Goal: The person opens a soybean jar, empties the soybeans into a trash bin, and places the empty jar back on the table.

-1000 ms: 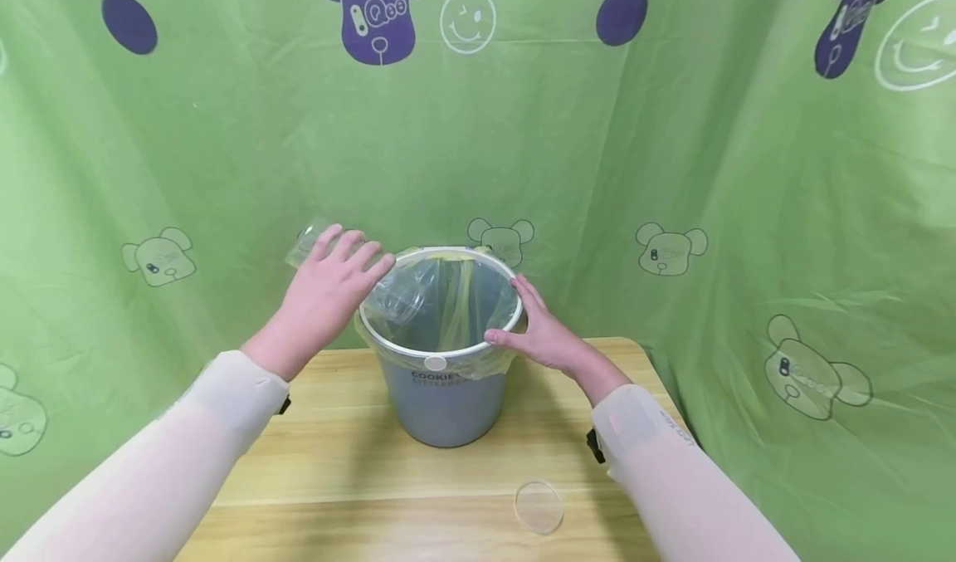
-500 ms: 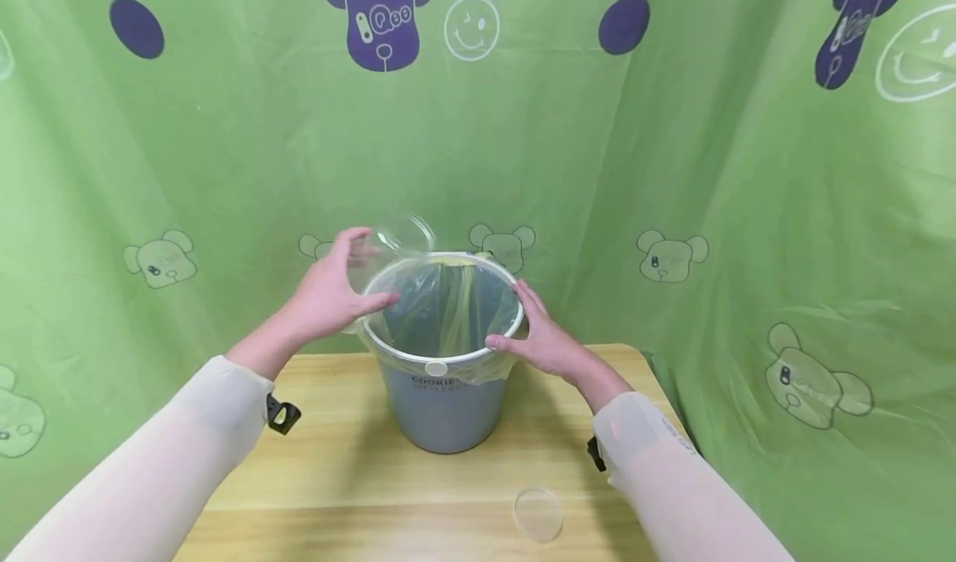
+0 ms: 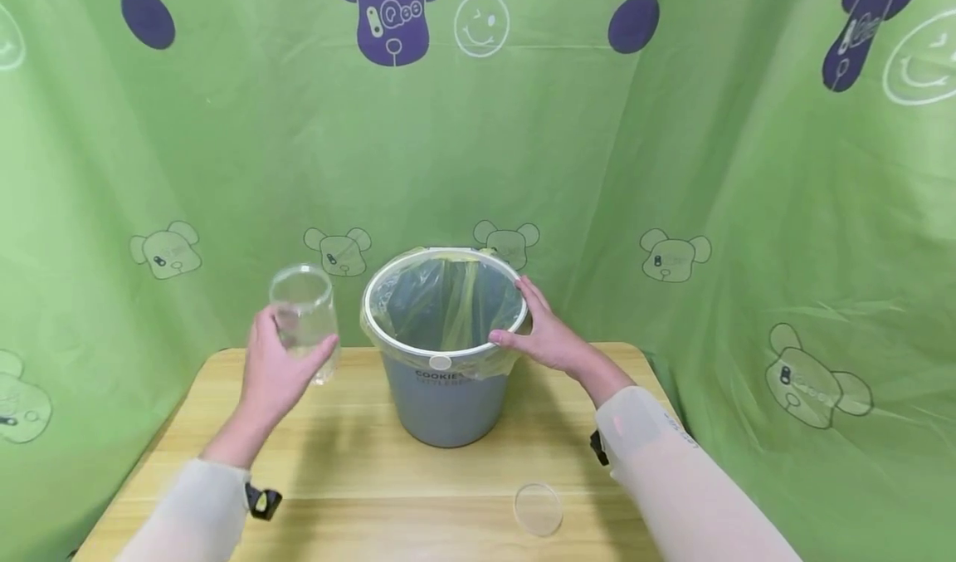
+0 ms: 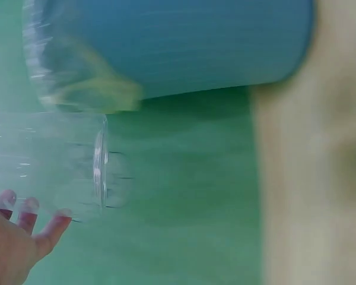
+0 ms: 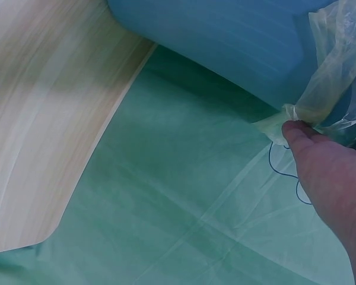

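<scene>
In the head view my left hand (image 3: 278, 371) grips a clear, see-through jar (image 3: 304, 309), upright over the table to the left of the trash can. The left wrist view shows the left fingers (image 4: 47, 234) around the jar's side (image 4: 53, 160). A grey-blue trash can (image 3: 446, 408) stands on the table, lined with a pale yellow plastic bag (image 3: 407, 296) folded over its white rim. My right hand (image 3: 553, 338) rests against the can's right rim, thumb and fingers spread wide apart. A clear round disc, like a lid (image 3: 538, 510), lies flat near the front.
The wooden table (image 3: 418, 479) carries the can and the disc. Green printed curtain (image 3: 568, 147) hangs behind and along both sides, close to the table's edges (image 5: 107, 127).
My left hand has swung from beside the can's left rim down and left, turning the tilted jar upright. The right hand stays at the rim; can and disc have not moved.
</scene>
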Demonstrator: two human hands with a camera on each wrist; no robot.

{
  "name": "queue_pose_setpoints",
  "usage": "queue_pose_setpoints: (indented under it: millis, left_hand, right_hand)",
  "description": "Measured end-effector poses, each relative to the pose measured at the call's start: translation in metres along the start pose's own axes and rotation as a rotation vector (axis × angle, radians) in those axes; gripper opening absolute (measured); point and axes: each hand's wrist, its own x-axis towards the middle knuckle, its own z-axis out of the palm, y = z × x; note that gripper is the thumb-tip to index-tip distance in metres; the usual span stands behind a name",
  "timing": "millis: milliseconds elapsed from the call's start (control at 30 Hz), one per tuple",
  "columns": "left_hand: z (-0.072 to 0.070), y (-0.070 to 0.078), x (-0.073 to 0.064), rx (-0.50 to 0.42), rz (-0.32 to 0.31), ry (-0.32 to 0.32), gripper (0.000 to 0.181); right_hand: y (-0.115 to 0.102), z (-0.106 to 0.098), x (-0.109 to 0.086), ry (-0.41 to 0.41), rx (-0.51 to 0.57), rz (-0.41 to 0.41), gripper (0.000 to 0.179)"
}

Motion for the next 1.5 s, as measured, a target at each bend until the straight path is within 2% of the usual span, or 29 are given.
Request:
queue_pose_setpoints:
  millis: [100, 200, 333, 500, 667, 800, 1133, 1367, 1433, 1500]
  left_hand:
    - [0.022, -0.028, -0.026, -0.018, -0.068, -0.011, 0.101]
    - [0.044, -0.046, -0.047, -0.011, -0.098, -0.015, 0.096]
    - [0.069, -0.058, -0.064, 0.009, -0.088, -0.016, 0.092]
    - [0.093, -0.066, -0.076, 0.035, -0.044, -0.033, 0.092]
    - [0.107, -0.073, -0.086, 0.033, -0.021, -0.035, 0.091]
    - [0.115, -0.08, -0.095, 0.024, -0.026, -0.026, 0.088]
    - [0.128, -0.097, -0.115, 0.017, -0.022, 0.012, 0.085]
    - [0.141, -0.1, -0.12, -0.051, -0.102, 0.032, 0.088]
    - [0.145, -0.098, -0.12, -0.075, -0.125, 0.03, 0.094]
    - [0.147, -0.094, -0.121, -0.079, -0.143, 0.012, 0.108]
  right_hand:
    - [0.002, -0.005, -0.002, -0.002, 0.001, 0.012, 0.12]
    - [0.004, -0.01, -0.004, 0.001, 0.0, 0.008, 0.12]
    - [0.008, -0.016, -0.006, 0.008, -0.003, 0.005, 0.117]
    - [0.013, -0.023, -0.01, 0.01, -0.007, 0.018, 0.114]
    - [0.009, -0.027, -0.012, -0.009, 0.001, 0.03, 0.115]
    - [0.008, -0.027, -0.01, -0.022, 0.006, 0.031, 0.114]
    - [0.014, -0.027, -0.007, -0.019, 0.007, -0.002, 0.117]
    - [0.016, -0.034, -0.008, -0.018, -0.028, -0.013, 0.116]
    - [0.018, -0.036, -0.009, -0.014, -0.041, -0.015, 0.114]
    - [0.021, -0.038, -0.011, -0.01, -0.051, -0.012, 0.113]
